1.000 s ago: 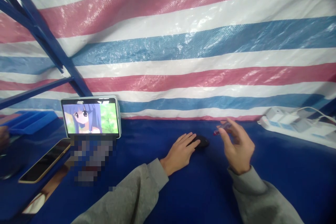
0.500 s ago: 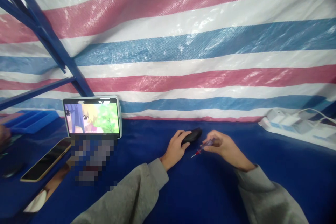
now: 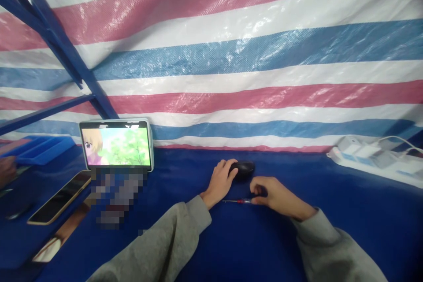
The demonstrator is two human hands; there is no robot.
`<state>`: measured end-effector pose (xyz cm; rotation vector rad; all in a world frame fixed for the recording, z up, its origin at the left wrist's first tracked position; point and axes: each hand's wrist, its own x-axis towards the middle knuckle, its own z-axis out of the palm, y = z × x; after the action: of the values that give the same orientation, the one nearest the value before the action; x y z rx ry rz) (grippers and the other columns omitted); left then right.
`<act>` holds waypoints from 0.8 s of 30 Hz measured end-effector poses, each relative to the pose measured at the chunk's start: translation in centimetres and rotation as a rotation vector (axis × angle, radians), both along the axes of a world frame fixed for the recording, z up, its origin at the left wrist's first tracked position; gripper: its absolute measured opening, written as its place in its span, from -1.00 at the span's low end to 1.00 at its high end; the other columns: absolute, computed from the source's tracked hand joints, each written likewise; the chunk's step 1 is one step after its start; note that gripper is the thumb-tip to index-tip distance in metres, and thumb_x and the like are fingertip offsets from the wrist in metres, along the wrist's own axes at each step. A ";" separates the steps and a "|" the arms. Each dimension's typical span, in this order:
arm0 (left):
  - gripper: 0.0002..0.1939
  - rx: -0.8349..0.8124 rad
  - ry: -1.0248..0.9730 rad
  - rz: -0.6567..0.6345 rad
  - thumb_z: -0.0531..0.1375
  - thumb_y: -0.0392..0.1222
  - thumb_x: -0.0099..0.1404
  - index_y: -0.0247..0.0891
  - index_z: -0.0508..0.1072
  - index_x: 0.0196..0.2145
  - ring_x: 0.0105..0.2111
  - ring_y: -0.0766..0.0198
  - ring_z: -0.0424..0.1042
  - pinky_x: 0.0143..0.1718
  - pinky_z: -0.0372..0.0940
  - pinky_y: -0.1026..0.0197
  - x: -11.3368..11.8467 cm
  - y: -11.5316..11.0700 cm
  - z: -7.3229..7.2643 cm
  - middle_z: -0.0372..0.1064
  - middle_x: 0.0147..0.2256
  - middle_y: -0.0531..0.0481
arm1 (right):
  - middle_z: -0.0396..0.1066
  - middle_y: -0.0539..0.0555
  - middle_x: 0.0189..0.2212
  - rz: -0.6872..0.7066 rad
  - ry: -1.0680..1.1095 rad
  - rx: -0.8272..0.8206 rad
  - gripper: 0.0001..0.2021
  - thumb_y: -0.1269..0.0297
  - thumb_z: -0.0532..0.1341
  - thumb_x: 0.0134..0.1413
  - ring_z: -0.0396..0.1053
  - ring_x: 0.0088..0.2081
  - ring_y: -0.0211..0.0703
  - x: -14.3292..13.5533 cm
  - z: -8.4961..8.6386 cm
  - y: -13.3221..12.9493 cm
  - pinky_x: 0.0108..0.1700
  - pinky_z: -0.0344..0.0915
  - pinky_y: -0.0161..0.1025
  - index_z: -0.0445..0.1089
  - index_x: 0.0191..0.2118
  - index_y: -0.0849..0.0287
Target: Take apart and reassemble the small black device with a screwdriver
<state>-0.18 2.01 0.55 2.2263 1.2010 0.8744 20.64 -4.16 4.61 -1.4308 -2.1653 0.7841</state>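
Observation:
A black computer mouse [image 3: 245,169] sits on the blue table. My left hand [image 3: 220,181] is closed on its left end, thumb and fingertips against the shell. To the right, my right hand [image 3: 272,194] is low over the table with its fingers curled. A small screwdriver [image 3: 243,201] with a clear and red handle lies level at the fingertips, its thin metal shaft pointing left below the mouse. The handle's end is at my right thumb and partly hidden by it.
On the left, a tablet [image 3: 116,145] stands playing a cartoon, near a phone [image 3: 61,198] and a blue tray [image 3: 44,150]. Another person's hand [image 3: 6,171] is at the far left edge. A white power strip [image 3: 373,163] with plugs lies at the right.
The screwdriver has gone from tilted in my right fingers to level and low at the table. My right hand moved slightly down. The mouse has turned closer to level.

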 end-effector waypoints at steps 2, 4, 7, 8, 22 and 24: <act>-0.71 0.012 0.053 0.008 -0.03 -0.05 0.53 -0.02 0.34 0.11 -0.05 0.13 0.36 0.05 0.24 0.02 0.1 0.0 0.0 0.38 -0.06 0.01 | 0.44 0.02 -0.42 -0.134 0.018 0.152 -0.87 0.18 0.22 0.14 0.41 -0.36 -0.17 0.4 -0.3 0.3 -0.22 0.37 -0.21 0.39 -0.36 0.10; -0.70 0.015 0.075 -0.007 -0.06 -0.03 0.54 0.00 0.36 0.09 -0.10 0.13 0.36 0.01 0.24 0.02 0.1 -0.1 0.1 0.38 -0.10 0.02 | 0.48 0.12 -0.21 -0.237 0.034 0.321 -0.81 0.15 0.16 0.20 0.45 -0.14 -0.06 0.8 -1.0 0.7 -0.02 0.39 -0.08 0.42 -0.16 0.08; -0.65 0.027 0.136 -0.039 -0.11 -0.01 0.55 0.02 0.36 0.12 -0.11 0.14 0.35 -0.02 0.23 0.04 0.1 -0.2 0.3 0.37 -0.12 0.01 | 0.34 0.19 0.16 -0.233 0.004 0.378 -0.55 0.12 0.21 0.16 0.30 0.19 0.07 1.0 -2.5 1.2 0.24 0.24 0.09 0.31 0.17 0.03; -0.64 0.029 0.155 -0.050 -0.12 0.00 0.56 0.03 0.35 0.14 -0.11 0.14 0.34 -0.03 0.23 0.05 0.1 -0.2 0.4 0.37 -0.12 0.01 | 0.30 0.18 0.21 -0.217 -0.013 0.354 -0.50 0.11 0.21 0.16 0.26 0.23 0.07 0.9 -3.0 1.3 0.26 0.22 0.11 0.27 0.21 0.02; -0.80 0.020 -0.075 -0.106 0.18 -0.23 0.41 -0.12 0.55 -0.07 0.03 0.15 0.41 0.13 0.22 0.04 -0.5 -0.8 0.7 0.44 0.02 0.00 | 0.45 0.18 0.09 -0.189 -0.091 0.228 -0.47 0.01 0.26 0.11 0.37 0.14 0.13 1.2 -4.2 1.4 0.21 0.30 0.12 0.35 0.18 0.06; -0.81 0.052 -0.077 -0.115 0.17 -0.25 0.41 -0.14 0.57 -0.10 0.02 0.15 0.42 0.14 0.22 0.03 -0.5 -0.9 0.8 0.47 0.00 -0.01 | 0.46 0.19 0.08 -0.179 -0.084 0.221 -0.47 0.01 0.26 0.11 0.38 0.13 0.12 1.1 -4.1 1.4 0.20 0.31 0.11 0.35 0.18 0.06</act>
<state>-0.71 1.09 1.35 2.2561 1.0154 0.9451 21.75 -2.77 0.49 -1.5378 -2.0734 0.4135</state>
